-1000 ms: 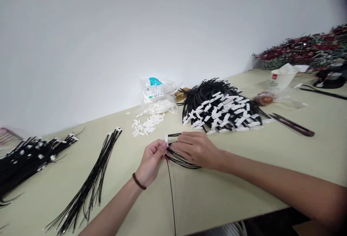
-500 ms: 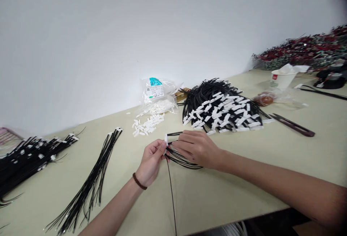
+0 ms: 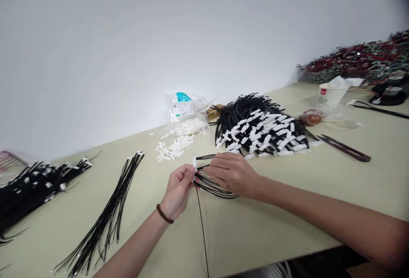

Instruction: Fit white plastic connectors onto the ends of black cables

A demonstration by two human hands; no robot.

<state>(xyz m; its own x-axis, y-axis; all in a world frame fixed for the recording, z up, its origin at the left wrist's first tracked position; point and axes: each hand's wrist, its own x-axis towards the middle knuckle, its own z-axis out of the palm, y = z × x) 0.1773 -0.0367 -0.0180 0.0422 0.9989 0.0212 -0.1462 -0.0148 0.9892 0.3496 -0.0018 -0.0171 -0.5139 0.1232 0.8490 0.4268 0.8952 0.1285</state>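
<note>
Between the thumb and fingers of my left hand (image 3: 179,186) is a white connector (image 3: 194,163), held upright above the table. Black wires (image 3: 217,188) run from its right side and curve beneath my right hand (image 3: 231,176). That hand is closed, its fingertips pinching a black wire close to the connector. One single black wire (image 3: 202,227) hangs from the connector toward the table's front edge. Just beyond my hands lie loose white connectors (image 3: 174,148) in a small heap. Behind my right hand rises a big pile of black wires with white connectors (image 3: 260,129).
Black wire bundles lie at left (image 3: 108,205) and far left (image 3: 28,193). A plastic bag (image 3: 185,112) and a gold box (image 3: 215,112) stand by the wall. At right are dark snips (image 3: 347,148), a paper cup (image 3: 332,94) and a red wire pile (image 3: 354,61).
The connector has shifted very slightly to the left in my left hand. Both hands otherwise keep nearly the same position and grip.
</note>
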